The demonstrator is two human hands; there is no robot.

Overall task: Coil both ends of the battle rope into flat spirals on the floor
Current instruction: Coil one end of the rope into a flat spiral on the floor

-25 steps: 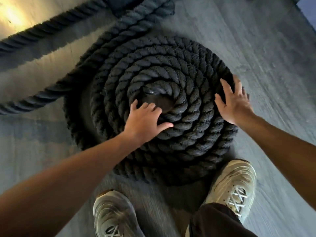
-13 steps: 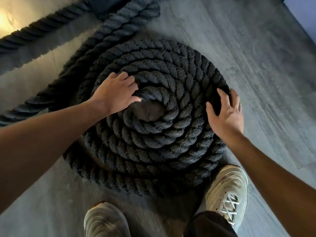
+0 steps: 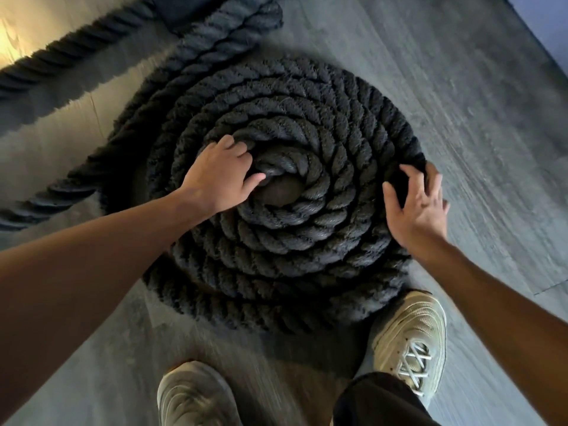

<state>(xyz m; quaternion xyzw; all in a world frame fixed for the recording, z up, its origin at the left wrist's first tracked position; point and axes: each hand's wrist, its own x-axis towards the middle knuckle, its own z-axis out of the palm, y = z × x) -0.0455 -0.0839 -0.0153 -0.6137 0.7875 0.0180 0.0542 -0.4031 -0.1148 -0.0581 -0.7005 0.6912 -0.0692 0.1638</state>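
Battle rope (image 3: 307,241), head view: a thick black twisted rope lying in a flat spiral of several turns on the grey floor (image 3: 461,87), directly in front of the person's feet. A free length (image 3: 227,35) leaves the spiral at its far left side and runs toward the top of the frame; a second length (image 3: 76,53) lies apart from it, crossing the upper left corner. The left hand (image 3: 221,176) rests on the inner turns just left of the centre, its fingers curled down into the rope and gripping it, thumb pointing toward the centre opening. The right hand (image 3: 415,210) is at the spiral's right edge, fingers spread and uncurled, laid against the outermost turn. The right sneaker (image 3: 412,336), pale with white laces, has its toe against the near edge of the spiral; the left sneaker (image 3: 190,398) stands clear of it. A dark trouser leg (image 3: 378,401) covers the right ankle.
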